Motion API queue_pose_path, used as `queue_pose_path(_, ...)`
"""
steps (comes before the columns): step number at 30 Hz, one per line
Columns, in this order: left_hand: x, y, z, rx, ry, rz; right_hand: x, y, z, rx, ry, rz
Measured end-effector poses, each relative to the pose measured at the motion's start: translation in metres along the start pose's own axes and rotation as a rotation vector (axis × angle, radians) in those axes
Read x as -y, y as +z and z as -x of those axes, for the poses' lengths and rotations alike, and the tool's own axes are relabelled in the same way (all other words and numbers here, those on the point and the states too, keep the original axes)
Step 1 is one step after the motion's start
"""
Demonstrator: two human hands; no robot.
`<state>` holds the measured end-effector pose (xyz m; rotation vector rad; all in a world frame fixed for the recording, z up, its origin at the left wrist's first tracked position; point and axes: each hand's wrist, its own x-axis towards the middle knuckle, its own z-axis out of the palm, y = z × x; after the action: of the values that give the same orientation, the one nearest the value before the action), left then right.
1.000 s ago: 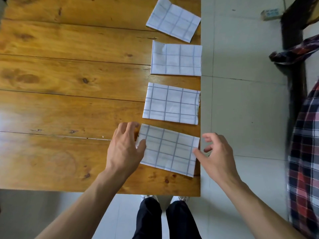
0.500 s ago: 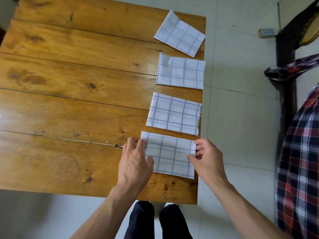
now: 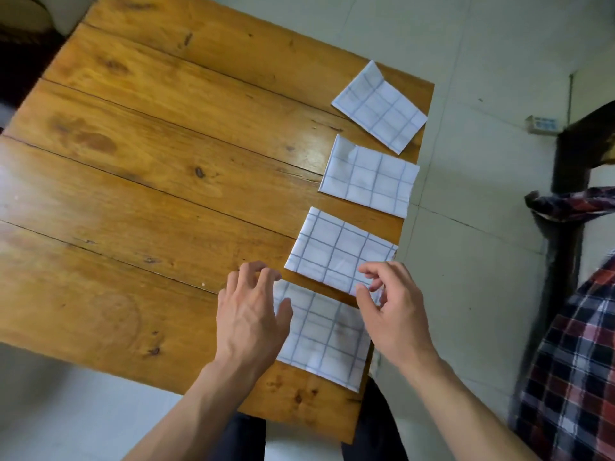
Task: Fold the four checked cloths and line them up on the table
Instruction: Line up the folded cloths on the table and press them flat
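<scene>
Nearest checked cloth (image 3: 324, 341) lies folded btwn both hands at table (image 3: 149, 181) front-right corner. Left hand (image 3: 249, 322) spread on its left edge; right hand (image 3: 394, 314) loosely curled over far-right corner, pinching nothing I can tell. Beyond, 3 folded cloths in a row w/ farthest cloth (image 3: 379, 106) skewed.

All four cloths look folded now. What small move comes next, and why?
Probably turn the farthest cloth square with the others. The nearest cloth, between the left hand and right hand, roughly lines up with the two middle ones, but the farthest lies rotated near the table corner.
</scene>
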<state>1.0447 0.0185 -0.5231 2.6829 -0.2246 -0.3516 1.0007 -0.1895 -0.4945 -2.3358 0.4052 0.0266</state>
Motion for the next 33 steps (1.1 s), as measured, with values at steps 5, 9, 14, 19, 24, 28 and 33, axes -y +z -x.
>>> queue_pose_path(5,-0.029,0.006,-0.007,-0.047,-0.154,-0.004,-0.008,-0.006,-0.051,0.184,-0.138,-0.019)
queue_pose_path(9,-0.059,0.012,-0.008,-0.145,-0.339,0.028,-0.015,-0.010,-0.085,0.373,-0.263,0.007)
queue_pose_path(14,-0.087,0.021,0.008,-0.205,-0.568,0.095,-0.015,-0.022,-0.109,0.565,-0.459,0.114)
queue_pose_path(19,-0.097,0.026,0.035,-0.261,-0.671,0.148,-0.022,-0.032,-0.119,0.690,-0.582,0.191)
queue_pose_path(24,-0.108,0.050,0.062,-0.256,-0.735,0.200,-0.032,-0.031,-0.121,0.800,-0.741,0.375)
queue_pose_path(28,-0.125,0.071,0.074,-0.219,-0.726,0.146,-0.048,-0.028,-0.115,0.933,-0.888,0.548)
queue_pose_path(33,-0.147,0.080,0.071,-0.176,-0.731,0.116,-0.056,-0.028,-0.122,1.009,-0.976,0.697)
